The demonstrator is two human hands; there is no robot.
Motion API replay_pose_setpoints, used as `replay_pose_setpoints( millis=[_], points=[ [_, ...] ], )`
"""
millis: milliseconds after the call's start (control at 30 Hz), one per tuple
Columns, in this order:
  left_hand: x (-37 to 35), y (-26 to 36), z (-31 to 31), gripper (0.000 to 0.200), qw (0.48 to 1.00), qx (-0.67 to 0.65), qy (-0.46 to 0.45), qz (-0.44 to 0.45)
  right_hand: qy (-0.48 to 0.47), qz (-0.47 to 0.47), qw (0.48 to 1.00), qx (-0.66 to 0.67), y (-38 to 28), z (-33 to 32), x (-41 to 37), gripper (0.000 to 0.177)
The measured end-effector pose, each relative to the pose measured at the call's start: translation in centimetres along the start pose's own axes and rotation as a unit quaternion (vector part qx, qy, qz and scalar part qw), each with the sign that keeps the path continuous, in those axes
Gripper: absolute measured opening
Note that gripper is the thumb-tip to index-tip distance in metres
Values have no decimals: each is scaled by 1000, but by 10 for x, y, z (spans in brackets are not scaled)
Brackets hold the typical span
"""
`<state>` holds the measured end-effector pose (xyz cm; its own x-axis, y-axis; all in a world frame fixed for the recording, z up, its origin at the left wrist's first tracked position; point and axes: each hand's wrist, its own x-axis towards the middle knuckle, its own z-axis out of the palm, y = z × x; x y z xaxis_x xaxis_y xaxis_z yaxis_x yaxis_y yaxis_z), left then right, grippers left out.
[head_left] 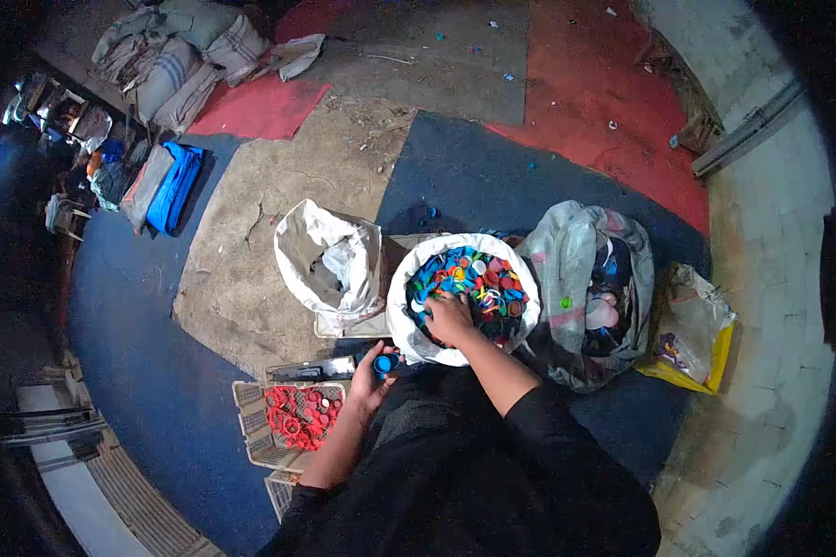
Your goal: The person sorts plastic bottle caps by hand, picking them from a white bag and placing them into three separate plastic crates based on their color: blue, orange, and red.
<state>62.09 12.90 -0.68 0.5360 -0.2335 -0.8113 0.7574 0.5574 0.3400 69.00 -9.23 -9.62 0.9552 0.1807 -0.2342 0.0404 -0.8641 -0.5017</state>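
Observation:
My left hand [370, 381] is closed around a blue plastic cap [385, 364], its round hollow side facing up, just left of the white sack. My right hand [449, 320] reaches into the white woven sack [401, 320], which is full of mixed plastic caps [492, 278] in blue, red, white, yellow and green. The fingers of that hand curl down among the caps, and whatever they grip is hidden. Below my left hand, a beige plastic basket [253, 422] holds red caps and rings [302, 418].
Left of the caps stands another open white sack [297, 246] with pale plastic inside. To the right are a grey sack [567, 241] with dark items and a yellow-edged bag [706, 325] near the wall. Filled sacks [176, 74] and a blue bundle [176, 186] lie further off.

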Motion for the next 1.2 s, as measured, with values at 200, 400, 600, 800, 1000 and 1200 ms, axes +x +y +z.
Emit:
replay_pose_setpoints(
  millis=[200,400,600,800,1000,1200],
  points=[
    [-6,-4,-21,27,1000,-7,-3,-2,58,18,997,-56,6,34,22,28],
    [-12,-4,-31,26,1000,-8,8,-2,72,-7,997,3,-2,29,3,16],
    [-14,-1,-36,29,1000,-7,-12,1,146,-17,956,252,5,0,-41,13],
    [3,-7,-9,32,996,-69,-63,-6,33,108,644,756,14,-36,-115,20],
    [23,-18,36,32,988,-68,-129,-47,62,44,533,843,9,-51,-132,17],
    [35,-22,74,37,977,-46,-192,-82,165,49,772,612,-17,-86,-122,11]
  ],
)
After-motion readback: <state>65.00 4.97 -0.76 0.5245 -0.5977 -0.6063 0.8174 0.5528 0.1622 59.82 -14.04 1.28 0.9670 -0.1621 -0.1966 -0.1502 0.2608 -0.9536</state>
